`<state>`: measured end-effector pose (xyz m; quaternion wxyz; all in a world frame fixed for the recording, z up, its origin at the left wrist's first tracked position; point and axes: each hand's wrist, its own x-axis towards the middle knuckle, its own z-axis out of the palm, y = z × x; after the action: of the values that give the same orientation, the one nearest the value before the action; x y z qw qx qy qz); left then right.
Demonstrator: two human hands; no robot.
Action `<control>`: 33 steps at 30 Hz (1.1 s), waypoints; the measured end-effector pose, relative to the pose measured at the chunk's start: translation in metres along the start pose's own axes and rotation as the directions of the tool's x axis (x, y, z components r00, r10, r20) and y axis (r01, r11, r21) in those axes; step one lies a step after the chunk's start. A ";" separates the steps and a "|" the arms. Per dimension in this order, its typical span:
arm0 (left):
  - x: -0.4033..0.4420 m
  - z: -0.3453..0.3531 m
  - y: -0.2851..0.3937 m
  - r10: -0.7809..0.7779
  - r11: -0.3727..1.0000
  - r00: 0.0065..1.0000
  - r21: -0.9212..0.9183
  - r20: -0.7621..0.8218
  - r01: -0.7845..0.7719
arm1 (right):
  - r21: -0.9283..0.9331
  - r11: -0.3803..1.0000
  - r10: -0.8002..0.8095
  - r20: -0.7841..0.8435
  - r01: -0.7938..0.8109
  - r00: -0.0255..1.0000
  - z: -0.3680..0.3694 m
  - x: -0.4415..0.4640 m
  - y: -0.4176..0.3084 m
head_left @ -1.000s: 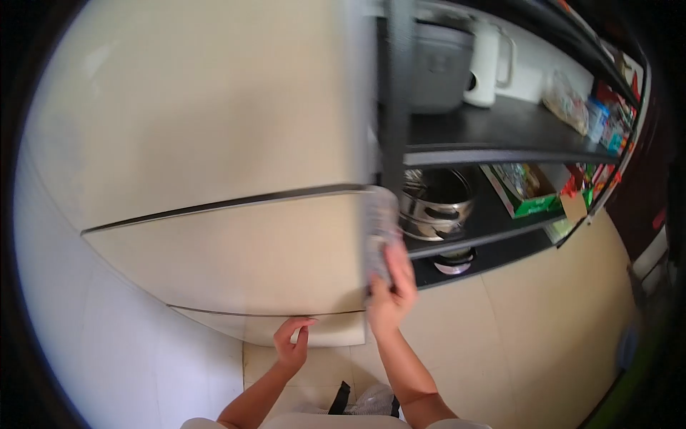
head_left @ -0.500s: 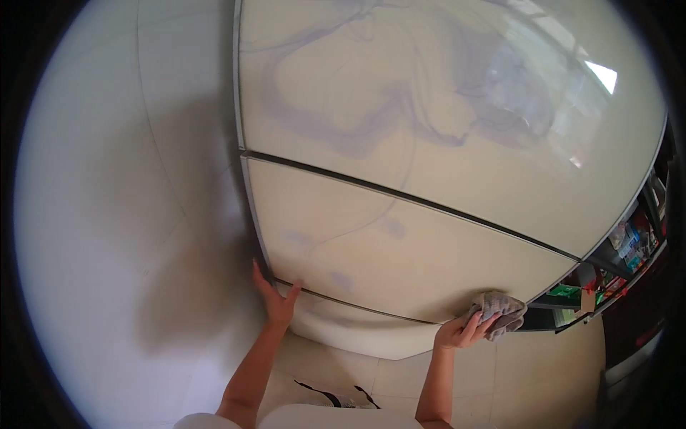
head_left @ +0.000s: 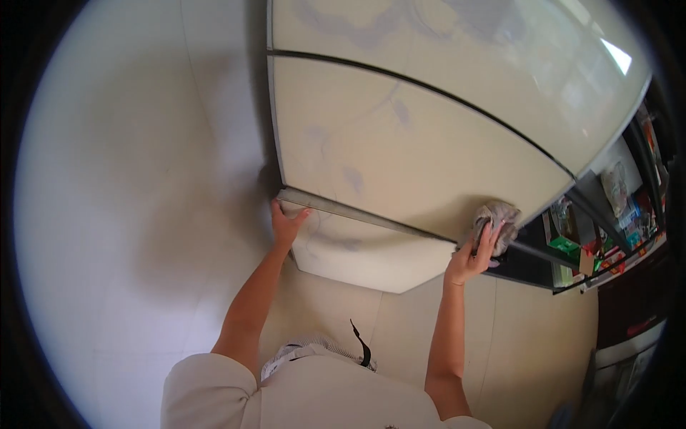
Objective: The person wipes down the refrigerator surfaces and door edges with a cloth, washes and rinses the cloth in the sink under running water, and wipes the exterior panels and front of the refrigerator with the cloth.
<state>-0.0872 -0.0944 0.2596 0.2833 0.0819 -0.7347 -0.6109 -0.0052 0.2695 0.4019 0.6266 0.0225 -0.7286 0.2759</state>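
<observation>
A large cream refrigerator (head_left: 400, 136) with a faint purple floral pattern stands in front of me. My left hand (head_left: 287, 223) grips the upper left corner of its bottom door (head_left: 371, 254), thumb on the front face and other fingers at the side edge. A grey strip shows along the top of that door, widest near this hand. My right hand (head_left: 471, 259) holds a crumpled grey cloth (head_left: 494, 218) against the right side of the front, by the seam between the middle and bottom doors. The cloth partly hides that corner.
A pale wall (head_left: 143, 179) rises close on the left. To the right, a dark shelf rack (head_left: 529, 261) holds boxes, bags and packets. Pale floor tiles (head_left: 400, 325) lie below, and a black strap (head_left: 363, 347) hangs near my body.
The view has tipped downward, so the refrigerator sits higher in it. The bottom door's top edge now shows as a wider grey strip beside my left hand. My right hand still holds the cloth.
</observation>
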 end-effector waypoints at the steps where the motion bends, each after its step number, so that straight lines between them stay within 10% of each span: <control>1: -0.011 -0.003 -0.002 0.030 0.999 0.999 0.045 -0.037 -0.028 | 0.043 0.997 0.062 0.006 -0.062 0.998 -0.009 -0.009 0.001; 10: -0.193 -0.056 0.044 -0.184 0.983 0.936 -0.028 -0.301 0.184 | 0.255 0.791 0.418 0.437 -0.556 0.796 -0.146 -0.152 -0.107; 16: -0.277 -0.111 0.077 0.344 0.937 0.939 0.076 -0.025 -0.342 | 0.362 0.709 0.485 0.374 -0.606 0.791 -0.176 -0.118 -0.143; 18: -0.288 -0.123 0.078 0.334 0.942 0.925 -0.045 0.181 -0.332 | 0.352 0.879 0.167 0.405 -0.322 0.899 -0.163 -0.074 -0.130; 20: -0.302 -0.123 0.070 0.259 0.936 0.862 -0.335 0.436 -0.111 | 0.400 0.859 -0.004 0.629 -0.319 0.778 -0.135 -0.051 -0.125; 22: -0.321 -0.114 0.077 0.337 0.895 0.869 -0.409 0.363 -0.177 | 0.142 0.966 -0.010 0.855 -0.215 0.518 -0.120 -0.059 -0.136; 27: -0.356 -0.105 0.079 0.309 0.895 0.898 -0.415 0.314 -0.163 | 0.207 0.954 -0.024 0.776 -0.218 0.630 -0.164 -0.093 -0.158; 33: -0.388 -0.090 0.056 0.439 0.864 0.871 -0.369 0.219 -0.342 | 0.418 0.893 -0.287 0.811 -0.163 0.510 -0.220 -0.115 -0.217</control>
<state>0.2924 0.0230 0.1985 0.2987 -0.2096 -0.6612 -0.6555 0.3003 0.1442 0.3900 0.1709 0.3246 -0.8565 0.3631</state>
